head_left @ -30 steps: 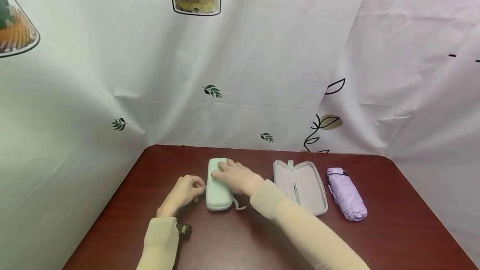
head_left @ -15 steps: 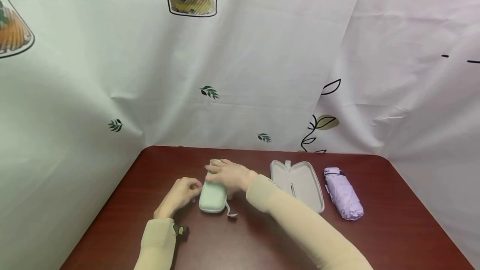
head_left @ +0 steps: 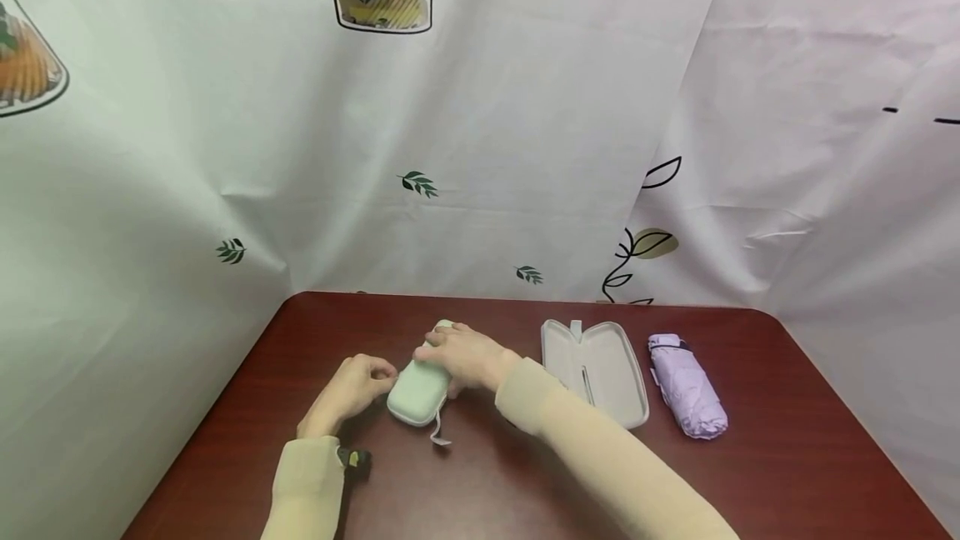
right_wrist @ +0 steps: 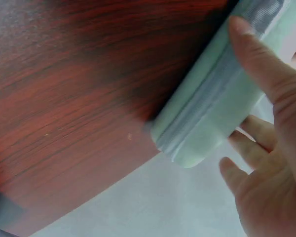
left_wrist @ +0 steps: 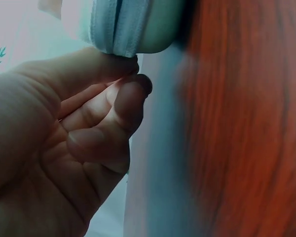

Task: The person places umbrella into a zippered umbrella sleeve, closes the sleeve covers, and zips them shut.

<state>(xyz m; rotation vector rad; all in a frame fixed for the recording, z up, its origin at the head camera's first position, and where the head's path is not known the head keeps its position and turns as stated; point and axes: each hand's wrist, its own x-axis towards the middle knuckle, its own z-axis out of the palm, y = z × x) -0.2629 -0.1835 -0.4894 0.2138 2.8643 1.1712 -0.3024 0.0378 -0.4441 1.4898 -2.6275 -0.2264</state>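
Note:
A mint-green zip case (head_left: 418, 390) with a grey zipper band and a wrist strap (head_left: 438, 435) lies closed and turned slantwise on the table. My right hand (head_left: 467, 357) grips its far part from above; in the right wrist view the thumb presses on the zipper side of the case (right_wrist: 212, 108). At the case's left edge, my left hand (head_left: 351, 392) pinches with thumb and forefinger. The left wrist view shows these fingertips right at the end of the zipper band (left_wrist: 121, 24); the zipper pull between them is mostly hidden.
To the right lies an opened pale grey case (head_left: 617, 373) with a thin slot or stick inside. Beyond it is a folded lilac umbrella (head_left: 688, 390). The dark red table (head_left: 450, 490) ends at a white patterned cloth (head_left: 480, 148) behind.
The near end of the green case has swung left, so it now lies slanted. My right hand has shifted its hold on it, and my left hand has moved slightly left.

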